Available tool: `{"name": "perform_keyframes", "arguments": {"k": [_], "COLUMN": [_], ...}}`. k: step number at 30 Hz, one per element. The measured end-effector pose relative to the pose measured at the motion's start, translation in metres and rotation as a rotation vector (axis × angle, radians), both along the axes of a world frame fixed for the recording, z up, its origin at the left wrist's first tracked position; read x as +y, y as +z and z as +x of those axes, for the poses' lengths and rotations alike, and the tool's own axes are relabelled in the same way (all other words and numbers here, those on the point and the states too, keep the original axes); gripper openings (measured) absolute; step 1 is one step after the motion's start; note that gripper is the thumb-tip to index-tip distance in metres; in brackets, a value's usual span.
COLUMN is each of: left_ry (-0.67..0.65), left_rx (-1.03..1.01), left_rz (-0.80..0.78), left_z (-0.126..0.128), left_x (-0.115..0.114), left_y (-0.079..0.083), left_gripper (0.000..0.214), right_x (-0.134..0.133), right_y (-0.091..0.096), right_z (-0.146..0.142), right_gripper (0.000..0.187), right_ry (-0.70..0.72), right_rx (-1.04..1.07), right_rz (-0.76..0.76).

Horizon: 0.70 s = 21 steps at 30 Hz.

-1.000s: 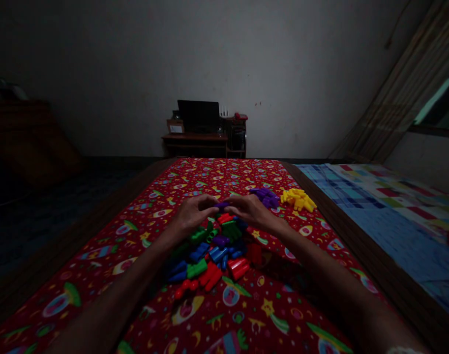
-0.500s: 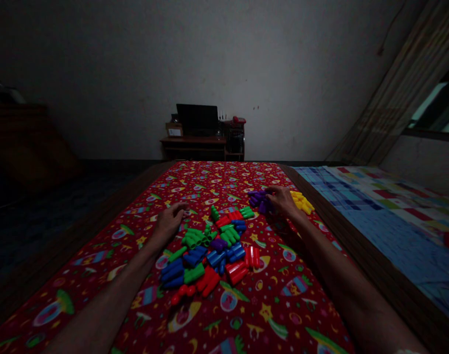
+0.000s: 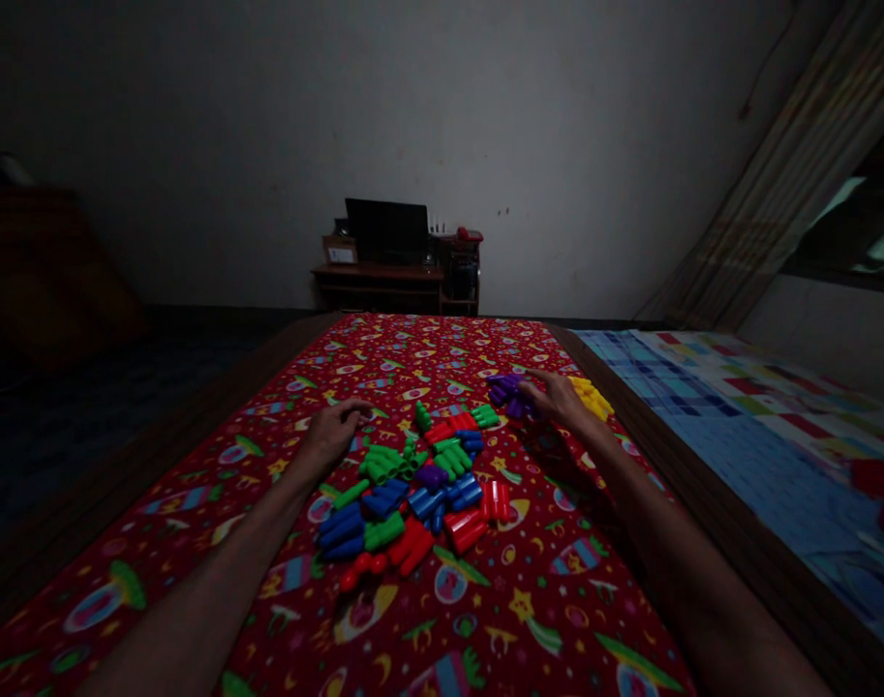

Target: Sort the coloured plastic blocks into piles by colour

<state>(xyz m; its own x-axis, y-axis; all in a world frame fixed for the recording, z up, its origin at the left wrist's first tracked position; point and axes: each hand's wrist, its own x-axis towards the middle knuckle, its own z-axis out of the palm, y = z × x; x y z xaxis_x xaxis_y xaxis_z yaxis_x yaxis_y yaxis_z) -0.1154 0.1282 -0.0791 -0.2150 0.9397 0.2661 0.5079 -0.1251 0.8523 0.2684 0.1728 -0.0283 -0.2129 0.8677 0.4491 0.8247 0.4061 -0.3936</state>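
Observation:
A heap of red, green, blue and purple plastic blocks (image 3: 412, 494) lies in the middle of a red patterned cloth (image 3: 485, 620). My left hand (image 3: 332, 431) rests on the cloth just left of the heap, fingers curled, with nothing visible in it. My right hand (image 3: 554, 397) reaches to the far right and touches a small pile of purple blocks (image 3: 505, 390). A pile of yellow blocks (image 3: 593, 397) sits right behind that hand. The right hand's fingers are partly hidden among the purple blocks.
The cloth covers a low wooden-edged surface (image 3: 710, 523). A blue checked mat (image 3: 746, 416) lies to the right. A small desk with a dark screen (image 3: 389, 232) stands against the far wall. A curtain (image 3: 797, 174) hangs at the right. The room is dim.
Both hands were together over the heap holding a purple block. The right hand then moved out to the purple pile, and the left hand drew back to the cloth on the left.

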Motion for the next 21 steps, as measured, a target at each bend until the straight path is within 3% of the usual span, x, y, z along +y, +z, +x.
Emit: {"name": "perform_keyframes", "arguments": {"k": [5, 11, 21], "left_ry": [0.028, 0.026, -0.004], "left_rx": [0.046, 0.04, 0.072], "left_rz": [-0.041, -0.024, -0.001], "left_z": [0.008, 0.009, 0.007], "left_x": [-0.007, -0.006, -0.006], "left_y": [0.012, 0.013, 0.012], "left_gripper": [0.029, 0.026, 0.026], "right_x": [-0.023, -0.051, -0.018], "right_y": [-0.038, -0.066, -0.073], "right_z": [0.001, 0.003, -0.027], "right_gripper": [0.072, 0.074, 0.072], "right_ry": [0.065, 0.046, -0.097], "right_rx": [-0.119, -0.186, -0.165], "right_rz": [0.082, 0.102, -0.062]}}
